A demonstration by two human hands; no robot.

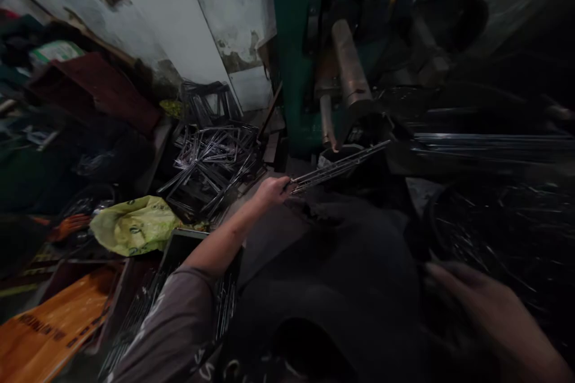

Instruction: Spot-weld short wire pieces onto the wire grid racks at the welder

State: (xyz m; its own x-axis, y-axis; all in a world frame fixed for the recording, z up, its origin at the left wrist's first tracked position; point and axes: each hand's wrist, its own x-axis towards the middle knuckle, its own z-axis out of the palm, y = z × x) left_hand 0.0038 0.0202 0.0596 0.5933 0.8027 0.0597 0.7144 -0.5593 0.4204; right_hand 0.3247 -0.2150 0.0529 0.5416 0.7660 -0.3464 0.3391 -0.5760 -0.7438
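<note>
My left hand (272, 190) is stretched forward and closed round the near end of a bundle of thin metal rods (341, 164). The rods slant up to the right toward the green press machine (305, 42) and its grey cylinder (350, 69). My right hand (485, 311) is low at the right, blurred and in shadow, over a dark bin of metal pieces (507, 227). Its fingers cannot be made out. My dark lap fills the lower middle.
A heap of bent metal wire frames (209, 161) lies on the floor to the left. A yellow-green bag (132, 226), an orange sheet (49, 326) and a dark crate (179, 251) sit at lower left. Long metal bars (489, 142) lie at the right.
</note>
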